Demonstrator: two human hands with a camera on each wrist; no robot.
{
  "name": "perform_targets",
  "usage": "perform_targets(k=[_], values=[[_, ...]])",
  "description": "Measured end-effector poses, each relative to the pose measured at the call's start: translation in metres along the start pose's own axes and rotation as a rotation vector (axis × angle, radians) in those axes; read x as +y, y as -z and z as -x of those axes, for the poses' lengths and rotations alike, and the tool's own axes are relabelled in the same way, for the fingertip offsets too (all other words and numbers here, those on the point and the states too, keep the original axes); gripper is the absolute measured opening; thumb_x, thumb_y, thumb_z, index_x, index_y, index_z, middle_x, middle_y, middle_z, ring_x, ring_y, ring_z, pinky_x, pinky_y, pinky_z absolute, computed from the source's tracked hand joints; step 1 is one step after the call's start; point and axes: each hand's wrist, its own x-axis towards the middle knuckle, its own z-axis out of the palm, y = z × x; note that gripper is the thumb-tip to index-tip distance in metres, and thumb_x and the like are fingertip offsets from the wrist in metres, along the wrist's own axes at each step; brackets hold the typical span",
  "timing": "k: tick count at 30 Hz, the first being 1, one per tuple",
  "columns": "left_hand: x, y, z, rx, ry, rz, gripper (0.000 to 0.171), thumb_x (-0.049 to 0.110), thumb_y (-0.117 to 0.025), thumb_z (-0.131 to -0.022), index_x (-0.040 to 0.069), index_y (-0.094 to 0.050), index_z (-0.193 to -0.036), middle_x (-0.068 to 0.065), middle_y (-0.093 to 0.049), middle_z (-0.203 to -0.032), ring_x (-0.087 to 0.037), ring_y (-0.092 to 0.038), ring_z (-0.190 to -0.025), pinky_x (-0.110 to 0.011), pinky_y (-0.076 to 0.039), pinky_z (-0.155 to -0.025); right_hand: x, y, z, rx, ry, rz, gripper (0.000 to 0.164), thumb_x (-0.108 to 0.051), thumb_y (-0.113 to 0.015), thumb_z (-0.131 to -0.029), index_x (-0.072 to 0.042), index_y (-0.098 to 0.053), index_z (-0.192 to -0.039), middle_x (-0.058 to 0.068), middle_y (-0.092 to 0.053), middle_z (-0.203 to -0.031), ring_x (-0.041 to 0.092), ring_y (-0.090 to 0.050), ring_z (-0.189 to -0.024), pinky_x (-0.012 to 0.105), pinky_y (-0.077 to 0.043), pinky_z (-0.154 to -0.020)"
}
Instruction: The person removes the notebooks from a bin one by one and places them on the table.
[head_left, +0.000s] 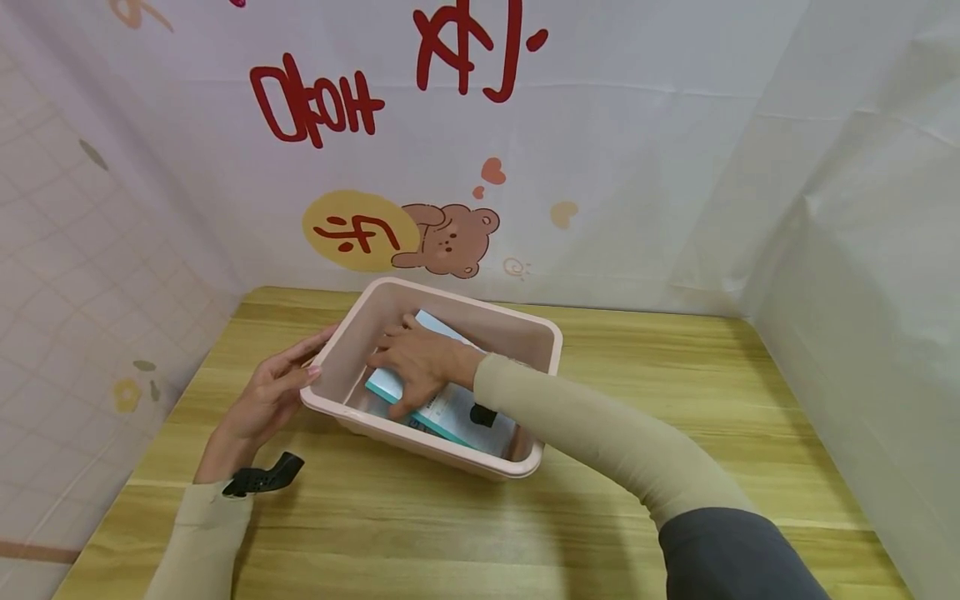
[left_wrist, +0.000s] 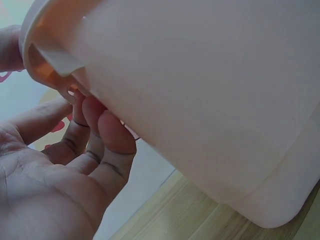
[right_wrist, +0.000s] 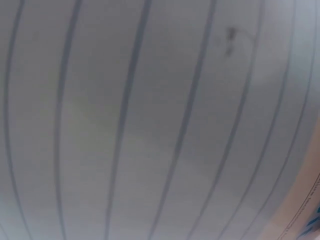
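A pale pink plastic bin (head_left: pixel 438 454) stands on the wooden table. At its left end my left hand (head_left: pixel 264 402) holds the rim, thumb on top; in the left wrist view the curled fingers (left_wrist: pixel 116 132) of this hand touch the outer wall beneath the rim. My right hand (head_left: pixel 423 367) reaches inside, its fingers spread over a light blue book (head_left: pixel 386 383) with a teal edge that lies in the bin. Whether the fingertips press on the book or pass its edge is hard to tell. Close-up lined paper (right_wrist: pixel 150 120) fills the right wrist view.
The wooden table (head_left: pixel 660 375) runs up to a white backdrop (head_left: pixel 645 167) with red characters and a cartoon bear. White sheets (head_left: pixel 870 317) bound the right and left sides. A black strap mount (head_left: pixel 262 477) sticks out from the left wrist.
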Motion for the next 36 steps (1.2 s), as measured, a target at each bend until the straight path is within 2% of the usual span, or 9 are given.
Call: perform_targets(k=[11,17,24,31,36], values=[[0.002,-0.001,0.0,-0.027,-0.011,0.028,0.055,-0.004,-0.037,-0.107,-0.001,-0.026,-0.161,0.006,-0.042,-0.155,-0.006,-0.048,-0.134,-0.024,-0.054,-0.099,0.0,0.011,0.003,0.107,-0.024,-0.027,0.078,-0.071,-0.065,-0.078,-0.027,-0.057,-0.141,-0.004,-0.057,-0.134,0.015,-0.044,-0.123,0.047,-0.029,-0.106],[0.001,-0.001,0.0,-0.038,-0.011,0.046,0.056,-0.004,-0.036,-0.107,-0.001,-0.025,-0.161,0.004,-0.041,-0.156,-0.006,-0.049,-0.135,-0.025,-0.055,-0.1,0.001,0.018,0.006,0.177,-0.019,-0.027,0.079,-0.07,-0.065,-0.076,-0.025,-0.057,-0.141,-0.004,-0.058,-0.132,0.015,-0.045,-0.121,0.049,-0.029,-0.108],[0.002,0.0,0.001,-0.035,-0.01,0.041,0.055,-0.003,-0.036,-0.107,-0.001,-0.025,-0.161,0.003,-0.041,-0.155,-0.007,-0.05,-0.133,-0.026,-0.056,-0.098,0.003,0.024,0.009,0.249,-0.017,-0.056,0.081,-0.068,-0.067,-0.075,-0.023,-0.057,-0.141,-0.003,-0.058,-0.134,0.015,-0.045,-0.121,0.045,-0.03,-0.103],[0.006,0.0,0.002,-0.029,-0.009,0.039,0.055,-0.002,-0.037,-0.107,-0.002,-0.024,-0.161,0.002,-0.041,-0.154,-0.009,-0.05,-0.132,-0.027,-0.056,-0.098,0.005,0.035,0.013,0.316,-0.023,-0.097,0.077,-0.066,-0.068,-0.074,-0.024,-0.058,-0.137,-0.003,-0.059,-0.132,0.015,-0.047,-0.124,0.047,-0.029,-0.108],[0.005,0.0,0.0,-0.021,0.008,0.046,0.055,-0.001,-0.039,-0.108,-0.002,-0.025,-0.161,0.003,-0.042,-0.154,-0.01,-0.05,-0.132,-0.027,-0.056,-0.098,0.009,0.041,0.021,0.388,-0.045,-0.116,0.069,-0.063,-0.069,-0.073,-0.024,-0.06,-0.129,-0.005,-0.059,-0.126,0.014,-0.048,-0.118,0.045,-0.033,-0.1]])
